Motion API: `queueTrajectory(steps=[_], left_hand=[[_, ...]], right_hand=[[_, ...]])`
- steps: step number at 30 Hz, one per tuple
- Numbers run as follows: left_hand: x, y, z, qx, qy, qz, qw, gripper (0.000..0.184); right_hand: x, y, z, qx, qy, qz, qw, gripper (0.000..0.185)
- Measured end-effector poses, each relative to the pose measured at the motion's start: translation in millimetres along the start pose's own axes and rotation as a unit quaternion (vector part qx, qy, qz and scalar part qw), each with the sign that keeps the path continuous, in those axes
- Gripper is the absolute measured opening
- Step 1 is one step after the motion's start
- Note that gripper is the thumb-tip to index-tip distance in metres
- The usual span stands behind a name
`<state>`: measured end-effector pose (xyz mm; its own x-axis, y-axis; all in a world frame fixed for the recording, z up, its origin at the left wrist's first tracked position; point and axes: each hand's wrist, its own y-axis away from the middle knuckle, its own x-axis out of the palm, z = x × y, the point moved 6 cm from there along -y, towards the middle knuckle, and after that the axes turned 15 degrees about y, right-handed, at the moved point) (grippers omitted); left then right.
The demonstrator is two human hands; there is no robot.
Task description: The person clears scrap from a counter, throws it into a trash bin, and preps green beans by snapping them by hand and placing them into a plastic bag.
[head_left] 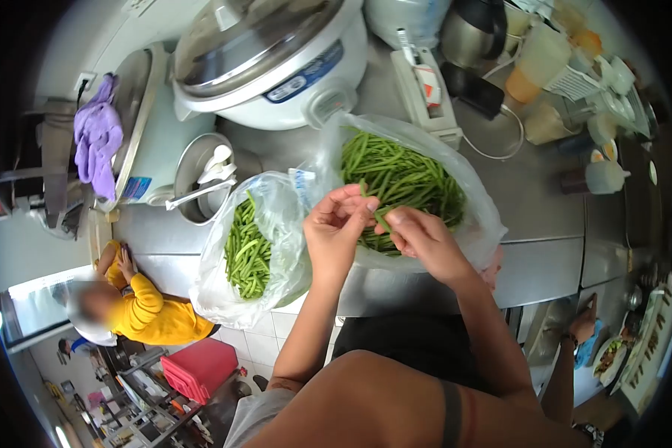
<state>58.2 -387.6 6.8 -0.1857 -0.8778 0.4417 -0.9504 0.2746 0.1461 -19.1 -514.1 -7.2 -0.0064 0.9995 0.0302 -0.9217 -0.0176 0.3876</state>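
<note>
Bean (pixel 382 218) is pinched between thumb and curled fingers of the right hand (pixel 425 240); a green tip (pixel 364 190) is held by the nearly closed thumb and finger of the left hand (pixel 337 222). Whether both are one piece cannot be told. Beans (pixel 407 172) in the large bag (pixel 487 213) below are partly hidden by both hands.

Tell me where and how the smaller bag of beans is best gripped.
I'd judge the smaller bag is best gripped by its loose rim, gathered together from above: its mouth opens upward, and slack plastic spreads around the beans.
</note>
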Motion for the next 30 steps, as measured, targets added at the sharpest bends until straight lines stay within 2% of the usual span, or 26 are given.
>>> queueTrajectory(steps=[1, 4, 8, 9, 12, 13, 16, 18, 20, 21, 22, 25, 28, 30], left_hand=[[3.3, 2.6, 4.0, 0.000, 0.003, -0.007, 1.000, 0.023], [12.0, 3.1, 7.0, 0.016, 0.016, -0.007, 1.000, 0.024], [17.5, 7.5, 11.2, 0.058, 0.014, 0.011, 0.998, 0.027], [19.2, 9.5, 8.8, 0.071, -0.004, 0.011, 0.997, 0.026], [14.3, 12.7, 4.4, 0.117, -0.070, -0.032, 0.990, 0.024], [11.9, 12.3, 1.5, 0.147, -0.171, -0.039, 0.973, 0.020], [10.6, 4.5, 6.2, -0.007, -0.171, -0.033, 0.985, 0.020], [18.8, 3.4, 15.1, -0.095, -0.073, 0.035, 0.992, 0.022], [19.7, 8.7, 31.0, -0.208, 0.058, 0.099, 0.971, 0.023], [22.2, 11.2, 27.5, -0.227, 0.064, 0.111, 0.965, 0.025], [17.9, 9.6, 14.7, -0.169, 0.041, 0.077, 0.982, 0.025], [-14.7, 5.3, -27.7, 0.016, -0.067, -0.053, 0.996, 0.023], [-58.5, 2.7, -78.0, 0.180, -0.218, -0.160, 0.946, 0.019], [-88.4, 2.8, -98.9, 0.166, -0.349, -0.203, 0.900, 0.018]], right_hand=[[-3.5, 2.0, 3.4, -0.015, 0.047, -0.006, 0.999, 0.032], [-8.4, 8.0, -3.7, -0.003, 0.035, 0.008, 0.999, 0.032], [-10.8, 11.2, -3.5, -0.003, 0.021, -0.017, 1.000, 0.029], [-12.5, 9.5, -5.1, -0.009, 0.058, -0.040, 0.997, 0.025], [-8.3, 8.4, 7.6, -0.164, 0.181, -0.111, 0.963, 0.022], [-3.2, 11.4, 11.8, -0.170, 0.239, -0.078, 0.953, 0.013], [9.2, 20.0, 30.7, -0.237, 0.262, -0.024, 0.935, 0.011], [12.1, 22.4, 38.6, -0.249, 0.247, -0.006, 0.936, 0.011], [16.5, 23.8, 43.8, -0.270, 0.238, 0.006, 0.933, 0.010], [19.4, 23.6, 45.4, -0.285, 0.237, 0.010, 0.929, 0.009], [21.3, 23.5, 47.7, -0.299, 0.236, 0.015, 0.924, 0.008], [8.7, 18.2, 42.7, -0.173, 0.200, 0.036, 0.964, 0.009], [-17.9, -0.8, 22.5, -0.109, 0.145, -0.053, 0.982, 0.015], [-32.9, -14.0, 14.7, -0.102, 0.189, -0.115, 0.970, 0.020]])
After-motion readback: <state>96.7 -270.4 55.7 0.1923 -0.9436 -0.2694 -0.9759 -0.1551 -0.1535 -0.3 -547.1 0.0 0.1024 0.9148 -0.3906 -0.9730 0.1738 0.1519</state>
